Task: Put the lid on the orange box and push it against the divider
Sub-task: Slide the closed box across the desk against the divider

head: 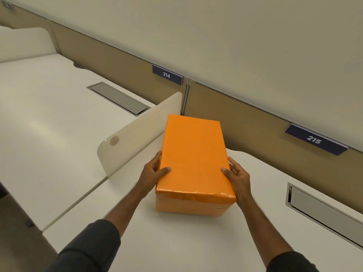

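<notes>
The orange box stands on the white desk with its orange lid sitting on top, covering it fully. My left hand grips the lid's left side, thumb on top. My right hand holds the lid's right side, thumb on top as well. The cream divider rises just left of the box; the box's far left corner lies close to it, while the near end stands apart from it.
A brown partition wall with number plates 214 and 215 runs behind the desk. A metal cable hatch is set into the desk at right, another in the neighbouring desk.
</notes>
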A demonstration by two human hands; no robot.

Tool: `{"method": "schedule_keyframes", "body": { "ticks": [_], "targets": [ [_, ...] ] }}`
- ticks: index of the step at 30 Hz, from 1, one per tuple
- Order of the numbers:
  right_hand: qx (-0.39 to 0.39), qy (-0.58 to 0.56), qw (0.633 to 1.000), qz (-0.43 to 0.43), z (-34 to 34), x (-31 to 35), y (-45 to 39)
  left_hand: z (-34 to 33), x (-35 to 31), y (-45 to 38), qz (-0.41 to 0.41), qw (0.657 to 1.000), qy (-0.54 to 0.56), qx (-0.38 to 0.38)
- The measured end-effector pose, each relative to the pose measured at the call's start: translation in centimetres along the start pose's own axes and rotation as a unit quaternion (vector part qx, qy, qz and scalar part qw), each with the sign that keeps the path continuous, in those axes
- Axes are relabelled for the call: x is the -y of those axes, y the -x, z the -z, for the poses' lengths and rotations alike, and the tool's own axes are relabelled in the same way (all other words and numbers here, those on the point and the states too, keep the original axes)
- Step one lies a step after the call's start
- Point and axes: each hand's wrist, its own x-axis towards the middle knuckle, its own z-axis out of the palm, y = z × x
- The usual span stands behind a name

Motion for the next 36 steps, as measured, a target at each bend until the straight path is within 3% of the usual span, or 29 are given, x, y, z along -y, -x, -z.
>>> {"method": "schedule_keyframes", "body": {
  "ticks": [7,11,13,15,18,22,30,36],
  "targets": [
    [0.006,0.01,1.0,0.001,-0.1,-1.1,0.5,-0.4,1.1,0.2,0.013,1.0,-0.002,-0.009],
    [0.018,0.184,0.981,0.054,0.0,-0.5,0.1,-1.8,-0.9,0.8,-0.014,0.979,-0.154,-0.133],
    [0.06,0.315,0.937,0.138,-0.2,0.5,-0.1,-3.7,-2.4,1.6,-0.073,0.96,-0.222,-0.153],
    [0.136,0.431,0.867,0.209,-0.7,1.3,0.0,-6.1,-3.2,2.1,-0.111,0.933,-0.323,-0.111],
    [0.212,0.542,0.772,0.254,-1.9,1.6,0.6,-9.0,-3.2,2.1,-0.093,0.862,-0.495,-0.059],
    [0.234,0.604,0.721,0.247,-3.3,1.0,1.4,-10.3,-2.0,1.5,-0.041,0.825,-0.563,-0.04],
    [0.213,0.618,0.722,0.226,-5.1,0.2,0.2,-8.6,-0.7,-0.5,-0.088,0.798,-0.595,-0.037],
    [0.177,0.616,0.737,0.213,-7.2,-0.1,-1.7,-6.8,-0.9,-3.4,-0.114,0.798,-0.59,-0.034]
  ]
}}
